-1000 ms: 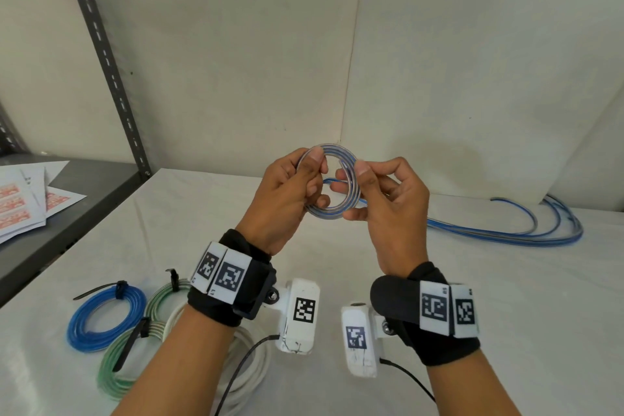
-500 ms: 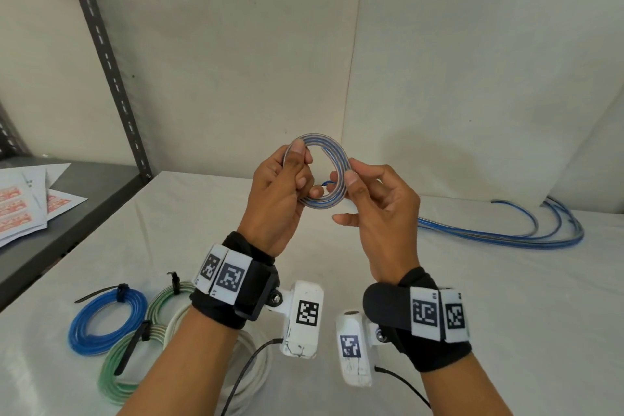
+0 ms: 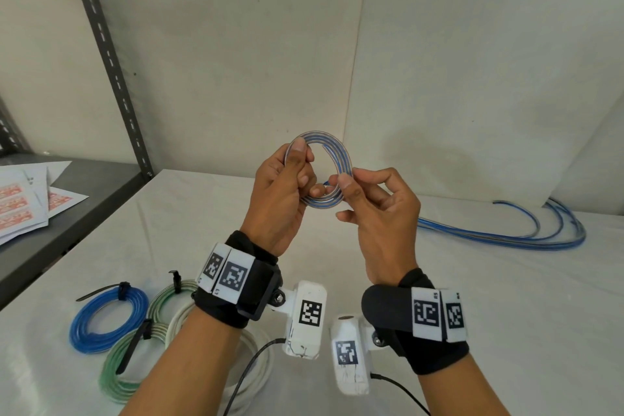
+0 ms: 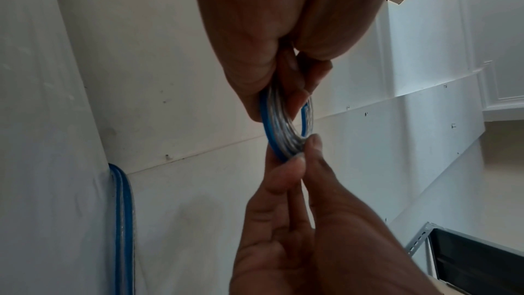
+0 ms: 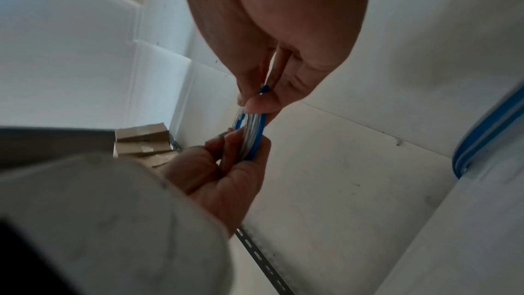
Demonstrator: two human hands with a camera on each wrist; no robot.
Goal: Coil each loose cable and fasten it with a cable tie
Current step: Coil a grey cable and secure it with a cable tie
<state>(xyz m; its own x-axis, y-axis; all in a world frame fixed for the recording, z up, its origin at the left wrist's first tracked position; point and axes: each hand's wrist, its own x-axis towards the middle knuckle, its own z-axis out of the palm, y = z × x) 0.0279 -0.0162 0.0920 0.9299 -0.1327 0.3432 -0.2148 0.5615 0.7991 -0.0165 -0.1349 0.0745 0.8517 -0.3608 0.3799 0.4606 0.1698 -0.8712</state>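
A small coil of blue-and-clear striped cable is held up above the white table. My left hand pinches the coil's left side, thumb on top. My right hand pinches its right side between thumb and forefinger. The rest of the same cable trails loose across the table to the right back corner. The wrist views show the coil edge-on between both hands' fingertips. No loose cable tie is visible.
Tied coils lie at the front left: a blue one, a green one and a white one, with black ties. A grey shelf with printed sheets stands at left behind a slotted metal upright.
Both hands have lifted the coil a little higher. The coil has turned to a more upright oval, and my right thumb has slid along its right side.
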